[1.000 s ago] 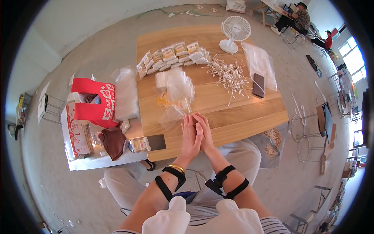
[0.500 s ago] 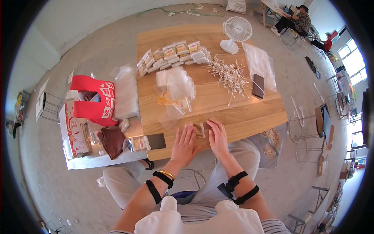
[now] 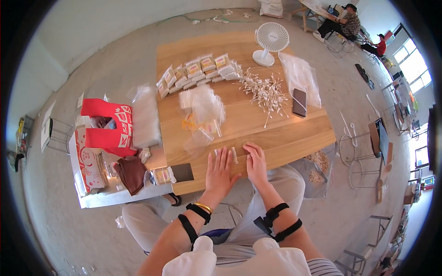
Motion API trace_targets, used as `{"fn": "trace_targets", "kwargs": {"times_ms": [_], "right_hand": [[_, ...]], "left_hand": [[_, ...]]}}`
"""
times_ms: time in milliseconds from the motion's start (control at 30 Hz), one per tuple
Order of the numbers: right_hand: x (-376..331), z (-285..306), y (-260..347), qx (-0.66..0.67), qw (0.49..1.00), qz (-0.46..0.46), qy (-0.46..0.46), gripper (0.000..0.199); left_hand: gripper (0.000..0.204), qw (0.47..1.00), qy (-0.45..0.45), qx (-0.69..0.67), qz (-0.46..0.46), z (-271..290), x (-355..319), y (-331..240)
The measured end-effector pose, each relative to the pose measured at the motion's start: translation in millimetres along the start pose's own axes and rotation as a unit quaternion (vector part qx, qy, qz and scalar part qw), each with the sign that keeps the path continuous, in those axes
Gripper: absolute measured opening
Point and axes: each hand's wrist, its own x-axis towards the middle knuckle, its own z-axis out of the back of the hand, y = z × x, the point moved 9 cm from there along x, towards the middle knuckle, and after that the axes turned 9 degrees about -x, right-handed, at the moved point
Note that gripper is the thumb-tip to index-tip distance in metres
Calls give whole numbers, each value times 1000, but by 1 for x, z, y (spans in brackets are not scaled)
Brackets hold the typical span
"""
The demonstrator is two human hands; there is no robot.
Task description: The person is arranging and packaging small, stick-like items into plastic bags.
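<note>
My left hand [image 3: 219, 172] lies flat near the table's front edge, fingers stretched out over a small row of cotton swabs [image 3: 233, 155]. The swabs' right part shows beside the fingers; the rest is hidden under them. Just right of the row, my right hand [image 3: 256, 164] rests on the wood with its fingers slightly bent and nothing visible in it. Beyond my left hand lie clear plastic bags [image 3: 202, 103] with small yellow cards [image 3: 202, 126]. A loose heap of cotton swabs [image 3: 267, 92] spreads farther right.
Packed swab bags [image 3: 195, 70] form rows at the back, near a white fan [image 3: 271, 39]. A phone [image 3: 299, 102] lies on the right. On the left stand a red bag [image 3: 108, 126], stacked clear film [image 3: 146, 119] and a brown cloth [image 3: 130, 175]. Two people sit far off.
The view has shifted slightly. My left hand stays on the cotton swabs, and my right hand stays beside them with its fingers a little more bent.
</note>
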Motion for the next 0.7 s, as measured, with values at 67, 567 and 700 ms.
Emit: {"fn": "trace_targets", "kwargs": {"times_ms": [67,567,700], "right_hand": [[0,0,3,-7,1000,8,3,35],[64,-46,17,-70,983,68,158,5],[70,-51,28,-109,968,123,188,6]], "left_hand": [[87,1000,-4,0,0,0,-2,1],[86,998,-53,-7,-34,1,-5,0],[86,998,-47,-4,-31,-2,-6,2]]}}
